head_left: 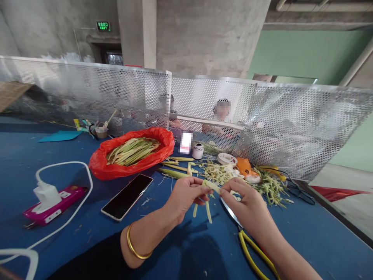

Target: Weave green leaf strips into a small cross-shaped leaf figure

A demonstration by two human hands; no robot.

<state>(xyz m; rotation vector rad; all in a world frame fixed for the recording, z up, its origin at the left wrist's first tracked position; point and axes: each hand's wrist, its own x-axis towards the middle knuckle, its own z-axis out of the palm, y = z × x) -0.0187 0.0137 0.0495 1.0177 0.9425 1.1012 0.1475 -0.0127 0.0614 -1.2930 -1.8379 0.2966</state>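
Note:
Both of my hands pinch one pale green leaf strip (pixel 212 186) just above the blue table (pixel 291 237). My left hand (pixel 186 196), with a gold bangle at the wrist, grips its left end; thin strands hang down below the fingers. My right hand (pixel 247 204) grips the right end with fingertips together. Under my right hand lie scissors with yellow handles (pixel 250 252), blade pointing toward the strip.
A red plastic bag (pixel 132 153) full of green strips sits at centre left. A dark phone (pixel 127 196) lies near it, a pink power strip with white charger (pixel 51 200) at left. Leaf scraps (pixel 262 182) pile at right. A perforated metal screen (pixel 262 116) backs the table, with people behind.

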